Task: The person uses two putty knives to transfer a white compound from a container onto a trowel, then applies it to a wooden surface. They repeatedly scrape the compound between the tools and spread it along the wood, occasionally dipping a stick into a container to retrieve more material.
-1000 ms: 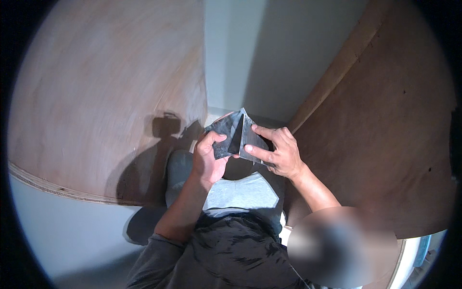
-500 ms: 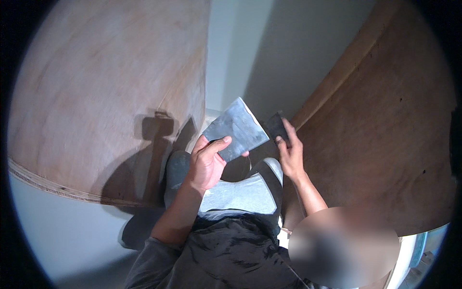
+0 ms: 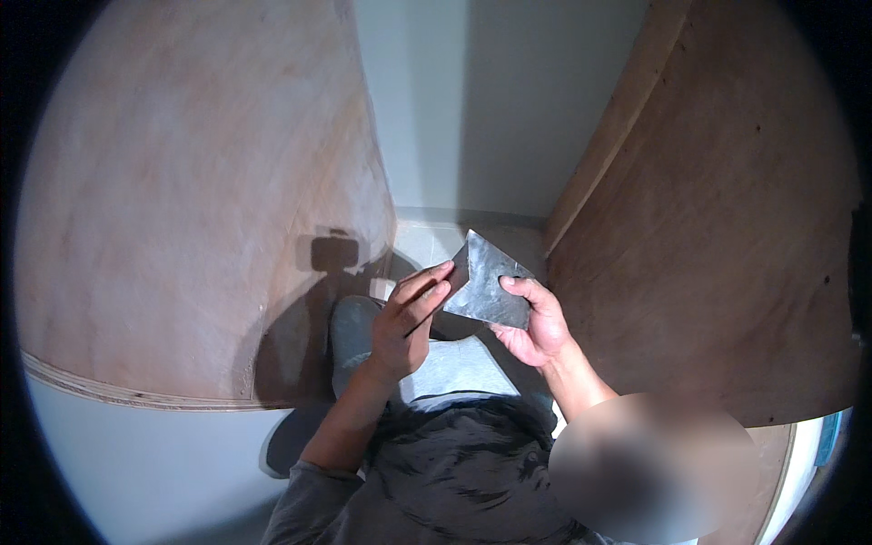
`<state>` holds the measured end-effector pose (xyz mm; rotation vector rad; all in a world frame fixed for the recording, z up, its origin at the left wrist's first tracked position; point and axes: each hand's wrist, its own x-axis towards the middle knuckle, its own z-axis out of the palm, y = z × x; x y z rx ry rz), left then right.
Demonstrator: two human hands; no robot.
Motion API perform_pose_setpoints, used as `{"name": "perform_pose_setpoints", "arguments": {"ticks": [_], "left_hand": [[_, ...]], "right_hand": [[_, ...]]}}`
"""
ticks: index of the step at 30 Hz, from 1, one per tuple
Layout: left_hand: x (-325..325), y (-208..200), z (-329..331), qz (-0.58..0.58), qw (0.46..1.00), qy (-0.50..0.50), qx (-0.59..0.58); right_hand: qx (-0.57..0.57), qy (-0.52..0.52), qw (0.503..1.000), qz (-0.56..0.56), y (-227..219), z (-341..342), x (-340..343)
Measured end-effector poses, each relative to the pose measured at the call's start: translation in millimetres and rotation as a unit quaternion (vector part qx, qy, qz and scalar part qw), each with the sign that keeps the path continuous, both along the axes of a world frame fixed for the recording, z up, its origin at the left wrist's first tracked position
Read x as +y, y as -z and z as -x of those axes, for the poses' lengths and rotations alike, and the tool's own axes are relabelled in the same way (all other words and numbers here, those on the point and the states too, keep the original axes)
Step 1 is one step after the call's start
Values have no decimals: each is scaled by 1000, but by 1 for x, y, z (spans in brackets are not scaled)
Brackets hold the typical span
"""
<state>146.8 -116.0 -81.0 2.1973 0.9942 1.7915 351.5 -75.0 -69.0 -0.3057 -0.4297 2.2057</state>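
My left hand (image 3: 406,318) holds a flat putty scraper (image 3: 460,265), turned nearly edge-on. Its fingers lie along the scraper, and much of the blade is hidden behind them. My right hand (image 3: 538,322) grips a second flat putty scraper (image 3: 495,283), thumb on its smeared grey face and fingers underneath. The two scrapers meet or overlap at their near edges above my lap. Whether they actually touch there, I cannot tell.
A plywood panel (image 3: 191,182) stands at my left, its layered edge toward the pale wall surface below. Another curved plywood panel (image 3: 718,227) with a wooden edge strip rises at my right. Ahead is a pale wall (image 3: 445,109), with tiled floor (image 3: 416,238) at its foot.
The left scraper has turned from face-up to nearly edge-on. My right hand has moved in toward the left and tilted its scraper to show its face. The hands are closer together.
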Motion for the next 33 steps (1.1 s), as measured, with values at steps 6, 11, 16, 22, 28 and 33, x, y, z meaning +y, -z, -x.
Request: {"name": "perform_pose_setpoints", "arguments": {"ticks": [6,11,16,22,28,33], "left_hand": [[2,13,9,-37,994,-37,95],[6,55,45,66,983,-103,136],[-30,35,34,352,823,-4,-445],[-51,-39,7,424,635,241,-599],[-49,-35,22,393,667,252,-581],[-45,-15,25,247,903,16,-352]], "right_hand": [[-12,5,1000,10,12,12,-2],[-15,-20,999,-30,-9,12,-10],[-246,177,910,-282,-20,15,0],[-347,357,628,-599,-14,28,-1],[-506,6,521,-687,-30,26,32],[-430,87,780,-446,-2,21,15]]}}
